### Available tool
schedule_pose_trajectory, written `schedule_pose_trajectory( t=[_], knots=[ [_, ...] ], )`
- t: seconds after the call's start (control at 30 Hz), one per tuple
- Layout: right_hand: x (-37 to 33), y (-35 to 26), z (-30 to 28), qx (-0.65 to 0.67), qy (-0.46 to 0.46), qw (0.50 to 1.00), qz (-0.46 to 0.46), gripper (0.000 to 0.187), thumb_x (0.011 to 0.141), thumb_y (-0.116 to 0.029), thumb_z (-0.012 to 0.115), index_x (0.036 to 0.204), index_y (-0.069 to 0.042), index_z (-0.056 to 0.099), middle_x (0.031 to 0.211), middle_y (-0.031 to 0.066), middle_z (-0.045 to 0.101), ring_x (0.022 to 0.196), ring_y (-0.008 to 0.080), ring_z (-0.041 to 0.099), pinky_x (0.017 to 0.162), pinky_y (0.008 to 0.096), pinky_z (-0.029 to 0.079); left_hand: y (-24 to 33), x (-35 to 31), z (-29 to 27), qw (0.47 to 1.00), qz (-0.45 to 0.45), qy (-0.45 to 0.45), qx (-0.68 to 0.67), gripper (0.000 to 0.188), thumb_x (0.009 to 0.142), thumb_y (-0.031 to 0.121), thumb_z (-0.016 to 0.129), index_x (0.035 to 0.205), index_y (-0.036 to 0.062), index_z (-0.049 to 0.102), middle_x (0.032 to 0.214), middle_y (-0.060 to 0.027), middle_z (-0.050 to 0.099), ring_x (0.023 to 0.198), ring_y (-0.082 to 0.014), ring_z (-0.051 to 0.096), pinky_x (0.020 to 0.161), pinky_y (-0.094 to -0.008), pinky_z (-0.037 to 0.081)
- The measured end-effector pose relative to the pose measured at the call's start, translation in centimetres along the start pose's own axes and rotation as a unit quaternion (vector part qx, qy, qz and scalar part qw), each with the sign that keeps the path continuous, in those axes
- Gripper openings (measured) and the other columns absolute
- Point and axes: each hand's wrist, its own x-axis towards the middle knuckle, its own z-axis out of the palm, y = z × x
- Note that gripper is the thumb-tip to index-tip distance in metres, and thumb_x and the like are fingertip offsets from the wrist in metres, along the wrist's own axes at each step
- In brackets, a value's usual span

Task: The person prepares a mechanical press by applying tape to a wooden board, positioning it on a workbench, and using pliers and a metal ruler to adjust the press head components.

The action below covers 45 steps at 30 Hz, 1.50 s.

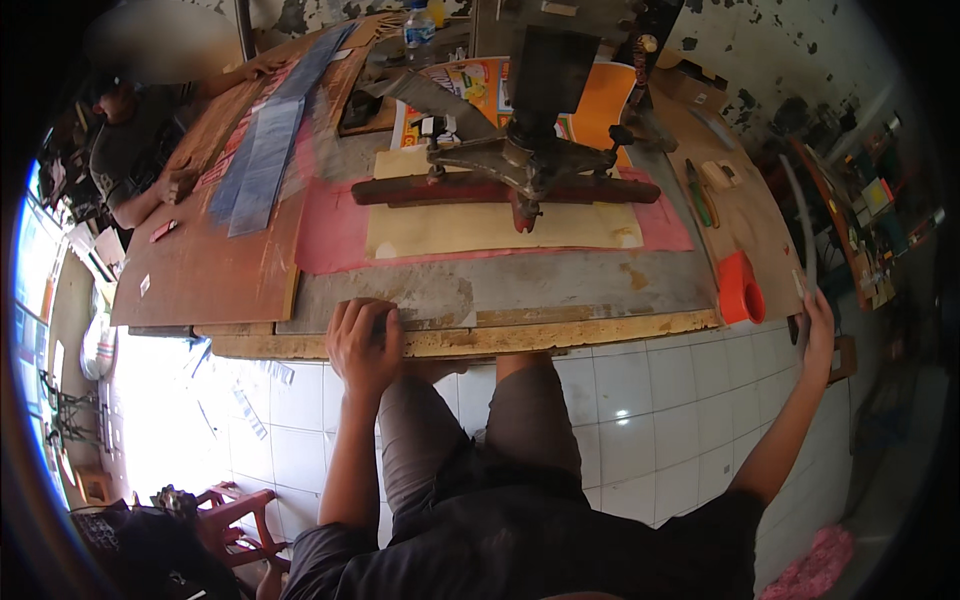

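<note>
My left hand (363,342) rests on the worn wooden front edge of the table (560,338), fingers curled in, with no object showing in it. Far to the right, my right hand (817,330) is closed round the lower end of a long, curved metal lever (802,205); its palm side is partly hidden. Ahead stands a press with a dark column (553,85) and a bar with a red underside (590,190). That bar lies across a cream sheet (470,238), which is on top of a pink sheet (335,235).
Blue-grey strips (265,160) lie on a brown board (200,262) at left, where another person's hand (178,187) rests. At right are a red tape ring (738,288), green-handled pliers (697,190) and small blocks (718,174). Printed sheets (605,95) and a bottle (418,32) are behind. A red stool (240,515) stands lower left.
</note>
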Motion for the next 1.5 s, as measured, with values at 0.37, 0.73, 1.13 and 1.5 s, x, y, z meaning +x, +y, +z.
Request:
schedule_pose_trajectory(
  t=[0.37, 0.73, 1.13, 1.5],
  knots=[
    [-33.2, 2.6, 5.5, 0.247, -0.246, 0.932, 0.098, 0.046, 0.107, -0.043, 0.066, 0.122, 0.0, 0.06, 0.065, 0.0083, 0.059, 0.042, 0.0152, 0.05, 0.039, 0.0289, 0.043, -0.6, -0.5, -0.2, 1.0, -0.003, -0.006, -0.018, 0.007, 0.09, 0.015, 0.074, 0.092, 0.0085, 0.072, 0.094, -0.0065, 0.071, 0.093, -0.031, 0.066, 0.083, -0.0438, 0.052],
    [-38.2, -1.9, 18.1, 0.156, -0.482, 0.822, 0.261, 0.034, 0.115, -0.018, 0.046, 0.141, 0.001, 0.056, 0.086, 0.0109, 0.066, 0.066, 0.0152, 0.061, 0.064, 0.0297, 0.052, 0.0, 0.6, -0.5, 0.994, -0.024, -0.071, -0.085, 0.025, 0.092, 0.021, 0.076, 0.111, 0.0059, 0.072, 0.108, -0.01, 0.07, 0.106, -0.0335, 0.066, 0.093, -0.045, 0.051],
    [-36.0, -6.5, 26.1, 0.139, -0.543, 0.794, 0.236, 0.045, 0.116, -0.022, 0.042, 0.156, -0.001, 0.046, 0.113, 0.0198, 0.077, 0.081, 0.02, 0.075, 0.077, 0.0305, 0.056, 0.4, 7.5, 6.3, 0.938, 0.176, -0.291, -0.072, 0.06, 0.097, 0.038, 0.073, 0.144, 0.0015, 0.06, 0.146, -0.0197, 0.057, 0.139, -0.0381, 0.053, 0.118, -0.0495, 0.042],
    [-36.5, -4.6, 28.2, 0.204, -0.532, 0.798, 0.195, 0.035, 0.116, -0.02, 0.048, 0.145, 0.0, 0.051, 0.1, 0.0162, 0.077, 0.081, 0.0173, 0.073, 0.075, 0.0283, 0.054, 0.8, 6.8, 7.4, 0.945, 0.151, -0.269, -0.113, 0.061, 0.095, 0.031, 0.073, 0.146, 0.0, 0.058, 0.156, -0.0207, 0.054, 0.143, -0.0416, 0.053, 0.124, -0.0521, 0.038]
  ],
)
